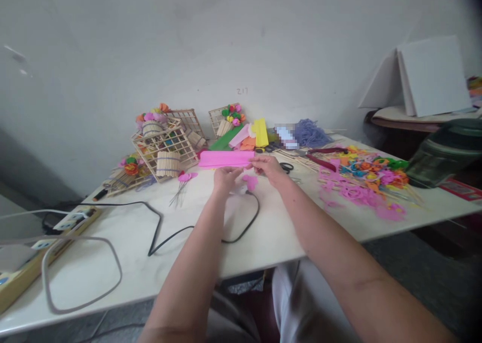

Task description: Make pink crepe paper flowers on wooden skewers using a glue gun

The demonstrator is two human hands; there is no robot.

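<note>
A folded strip of bright pink crepe paper (226, 158) lies across the middle of the table. My right hand (268, 169) is closed in a pinch at its right end. Close by on the left, my left hand (226, 178) has its fingertips together at the paper's lower edge, pinching pink paper there; the exact grip is small and partly hidden. Under my hands are a small pink scrap (250, 182) and a whitish object with a black cord, partly covered by my left hand. Black-handled scissors (286, 167) lie just beyond my right wrist.
Bamboo-stick racks (184, 149) with paper flowers stand at the back left. Wires with pink petals (185, 180) lie nearby. A power strip (56, 245) and cords (156, 222) occupy the left. Colourful paper pieces (372, 177), red-handled pliers (324, 161) and a dark bottle (444, 154) are right.
</note>
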